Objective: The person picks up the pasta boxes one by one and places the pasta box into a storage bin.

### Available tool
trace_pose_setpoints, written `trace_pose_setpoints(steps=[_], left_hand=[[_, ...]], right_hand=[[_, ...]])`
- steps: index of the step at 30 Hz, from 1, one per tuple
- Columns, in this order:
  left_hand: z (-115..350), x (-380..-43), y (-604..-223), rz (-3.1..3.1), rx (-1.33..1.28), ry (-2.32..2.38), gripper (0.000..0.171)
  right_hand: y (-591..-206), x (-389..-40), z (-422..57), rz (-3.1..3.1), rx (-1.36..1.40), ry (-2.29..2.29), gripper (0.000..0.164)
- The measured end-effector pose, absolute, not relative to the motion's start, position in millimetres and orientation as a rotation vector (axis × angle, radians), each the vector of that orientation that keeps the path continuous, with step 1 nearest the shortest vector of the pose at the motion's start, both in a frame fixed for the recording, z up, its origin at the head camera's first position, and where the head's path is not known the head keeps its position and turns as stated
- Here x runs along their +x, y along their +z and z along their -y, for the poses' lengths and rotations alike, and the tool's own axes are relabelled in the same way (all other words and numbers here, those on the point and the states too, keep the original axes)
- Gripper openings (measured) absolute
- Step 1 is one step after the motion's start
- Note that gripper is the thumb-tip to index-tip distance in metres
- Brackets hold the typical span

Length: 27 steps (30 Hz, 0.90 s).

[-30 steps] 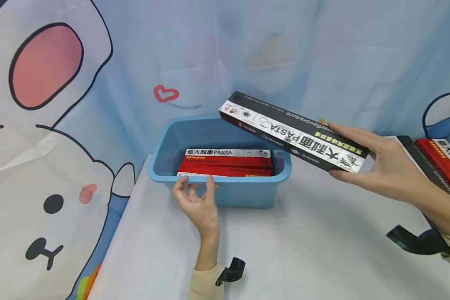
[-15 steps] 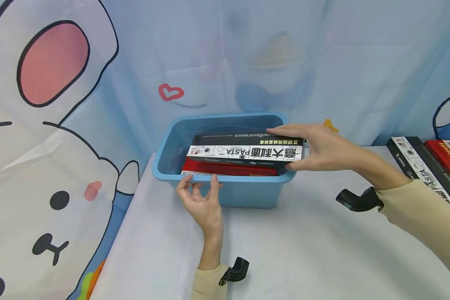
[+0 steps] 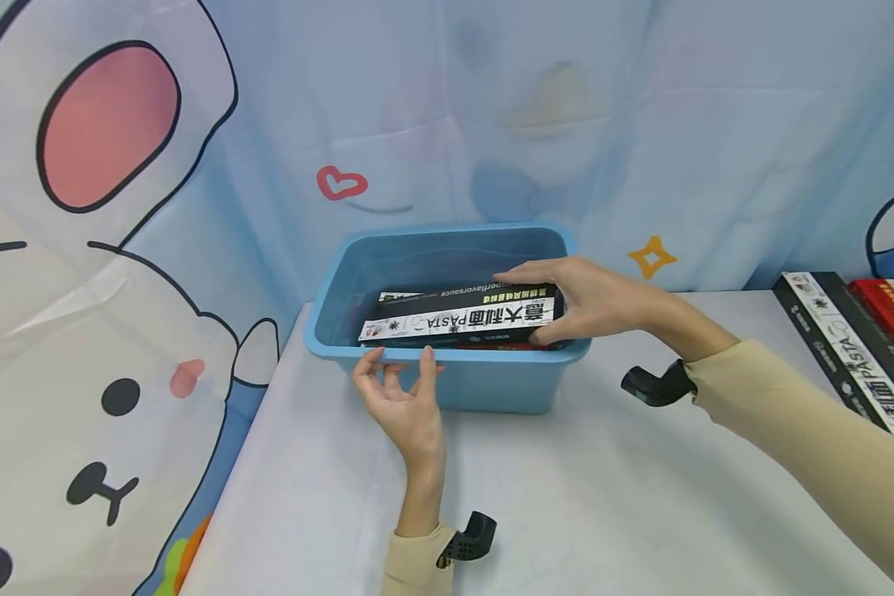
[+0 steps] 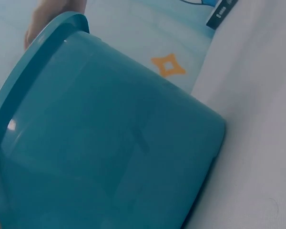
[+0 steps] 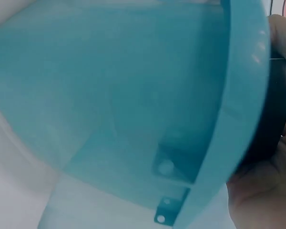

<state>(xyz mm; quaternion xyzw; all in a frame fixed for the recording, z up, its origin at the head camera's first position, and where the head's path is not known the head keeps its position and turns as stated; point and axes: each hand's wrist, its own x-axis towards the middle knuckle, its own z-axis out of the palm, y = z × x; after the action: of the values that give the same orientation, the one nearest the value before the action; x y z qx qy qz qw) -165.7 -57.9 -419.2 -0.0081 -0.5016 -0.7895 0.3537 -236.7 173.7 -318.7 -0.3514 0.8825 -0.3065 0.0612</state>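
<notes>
My right hand (image 3: pixel 603 294) grips the right end of a black and white pasta box (image 3: pixel 458 321), thumb on the near side and fingers on the far side. The box lies inside a light blue plastic bin (image 3: pixel 492 389), its left end lower and nearer the front rim. Under it only slivers of a red pasta box (image 3: pixel 517 347) show. With thumb and fingertips, my left hand (image 3: pixel 408 422) holds the front rim. The left wrist view is mostly filled by the bin's outer wall (image 4: pixel 109 133). In the right wrist view, the dark box (image 5: pixel 274 109) shows beyond the rim.
On the white table (image 3: pixel 641 463) at the right lie another black pasta box (image 3: pixel 849 348) and a red pasta box (image 3: pixel 890 314), side by side. Behind the bin hangs a light blue printed curtain (image 3: pixel 447 116).
My right hand has brought the black pasta box from above the right side leftward and down into the bin, over the red ones. My left hand stays at the rim.
</notes>
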Motion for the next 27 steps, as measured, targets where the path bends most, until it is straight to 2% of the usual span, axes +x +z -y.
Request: trace_pose_setpoints(steps=[11,27], left_hand=[[59,-166,-420,1.29,-0.033,-2.043,0.05],[59,-167,-421,1.288,-0.037,-2.039,0.05]], right_hand=[[-330,-248,-161,-2.579,-1.135,-0.963,0.077],[-329,-252,-159,-2.575,-1.146,-0.875,0.079]])
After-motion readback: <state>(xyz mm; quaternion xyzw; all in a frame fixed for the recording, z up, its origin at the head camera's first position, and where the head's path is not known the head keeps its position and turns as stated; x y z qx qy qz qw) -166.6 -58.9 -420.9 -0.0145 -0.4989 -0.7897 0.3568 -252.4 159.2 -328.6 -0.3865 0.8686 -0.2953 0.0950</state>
